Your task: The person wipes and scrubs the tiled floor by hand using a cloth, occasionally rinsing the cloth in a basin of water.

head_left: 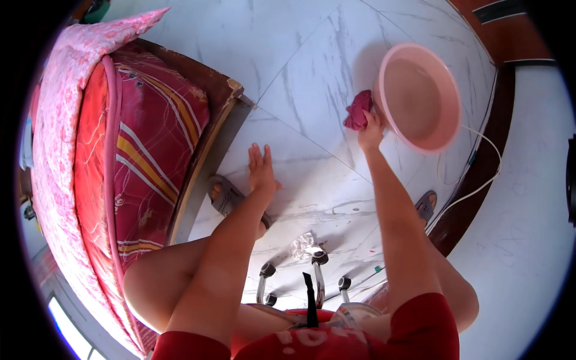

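A dark pink cloth [359, 110], bunched up, is gripped in my right hand [372, 131] just left of a pink basin. The basin [453, 114] stands on the marble-patterned floor and has cloudy water in it. My left hand [261, 171] reaches out over the floor near my sandal, fingers stretched, holding nothing. Whether the cloth touches the basin's side or the floor I cannot tell.
On the left is a bed [162, 132] with a wooden frame edge [231, 99] and layered bedding. A white cable [495, 162] runs along the right wall. Crumpled wrapping [303, 246] lies near several chair casters [320, 258]. Sandals [227, 195] are on my feet.
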### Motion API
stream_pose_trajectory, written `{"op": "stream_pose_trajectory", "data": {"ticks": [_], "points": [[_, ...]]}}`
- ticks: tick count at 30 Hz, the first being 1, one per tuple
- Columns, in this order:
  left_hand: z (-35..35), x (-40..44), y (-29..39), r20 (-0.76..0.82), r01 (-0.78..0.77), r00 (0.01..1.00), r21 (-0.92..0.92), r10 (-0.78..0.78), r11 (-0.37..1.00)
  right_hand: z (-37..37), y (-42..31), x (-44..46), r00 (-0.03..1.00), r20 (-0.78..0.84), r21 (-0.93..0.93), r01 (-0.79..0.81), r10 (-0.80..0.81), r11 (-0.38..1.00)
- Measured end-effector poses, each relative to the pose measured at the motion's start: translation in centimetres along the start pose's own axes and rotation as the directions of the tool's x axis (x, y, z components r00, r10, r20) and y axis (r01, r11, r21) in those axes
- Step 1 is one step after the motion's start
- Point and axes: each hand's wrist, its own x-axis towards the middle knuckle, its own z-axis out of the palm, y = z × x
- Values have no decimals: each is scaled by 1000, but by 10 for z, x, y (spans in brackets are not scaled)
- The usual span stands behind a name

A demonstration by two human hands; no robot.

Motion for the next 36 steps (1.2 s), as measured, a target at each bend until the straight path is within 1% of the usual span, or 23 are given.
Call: {"op": "stream_pose_trajectory", "data": {"ticks": [1, 3, 4, 6, 7, 9, 11, 12, 13, 16, 17, 19, 21, 22, 24, 26, 28, 29, 30, 32, 33, 35, 36], "points": [[-2, 3, 1, 34, 16, 999, 23, -17, 1000, 6, -8, -6, 997, 7, -63, -74, 74, 995], [-3, 6, 2, 66, 32, 997, 41, -35, 999, 15, -24, -54, 990, 138, -203, 46, -18, 978], [-1, 6, 1, 54, 27, 998, 44, -29, 999, 19, -28, -96, 961, 246, -201, 177, -125, 964], [1, 7, 1, 37, 20, 999, 45, -22, 999, 16, -31, -187, 853, 281, 158, 410, -439, 898], [3, 5, 0, 18, 14, 1000, 29, -15, 999, -14, -48, -210, 709, 487, 357, 371, -510, 857], [2, 7, -2, -8, 9, 1000, 19, -9, 1000, -29, -48, -238, 650, 454, 512, 370, -610, 775], [-3, 5, 0, 60, 13, 998, 34, -15, 999, -26, -59, -203, 817, 305, 647, 199, -489, 736], [-5, 7, 1, 48, 17, 999, 38, -19, 999, -15, -59, -172, 889, 144, 603, 270, -435, 751], [-5, 5, 2, 60, 17, 998, 43, -19, 999, -2, -57, -135, 944, 76, 560, 226, -321, 797], [-5, 5, 2, 57, 24, 998, 40, -26, 999, 21, -69, -5, 963, -126, 403, 271, -240, 874], [-4, 5, 2, 52, 27, 998, 26, -28, 999, 43, -69, 28, 982, -116, 341, 181, -150, 923], [-6, 4, 5, 50, 30, 998, 42, -32, 999, 57, -106, 60, 993, 25, 324, -119, 117, 938], [-6, 4, 4, 53, 37, 998, 64, -40, 997, 66, -142, 63, 985, 139, 222, -131, 102, 966], [-4, 4, 2, 38, 19, 999, 50, -21, 999, 75, -153, 54, 989, 141, 211, 5, -35, 978], [-1, 3, 0, 31, 4, 1000, 40, -5, 999, 93, -158, 14, 866, 220, 185, 415, -450, 891], [-2, 3, 1, 29, -3, 1000, 36, 2, 999, 78, -151, -36, 680, 292, 243, 628, -673, 740], [0, 5, 1, 25, 15, 1000, 26, -16, 1000, 63, -120, -86, 607, 276, 350, 659, -746, 666], [1, 6, 2, 21, 33, 999, 16, -33, 999, 44, -106, -108, 551, 370, 324, 678, -748, 660], [0, 6, 4, 23, 27, 999, 9, -27, 1000, 29, -87, -127, 416, 474, 370, 706, -776, 604], [-3, 5, 5, 2, 23, 1000, 43, -24, 999, 1, -60, -148, 269, 615, 528, 557, -741, 641], [-3, 3, 5, -6, 22, 1000, 62, -22, 998, -7, -49, -150, 328, 624, 523, 500, -709, 691], [7, 4, -1, -63, -34, 997, 28, 36, 999, -22, -37, -131, 616, 621, 447, 231, -485, 864], [8, 5, -2, -60, -36, 997, 28, 37, 999, -22, -34, -119, 803, 449, 385, 221, -391, 896]]}}
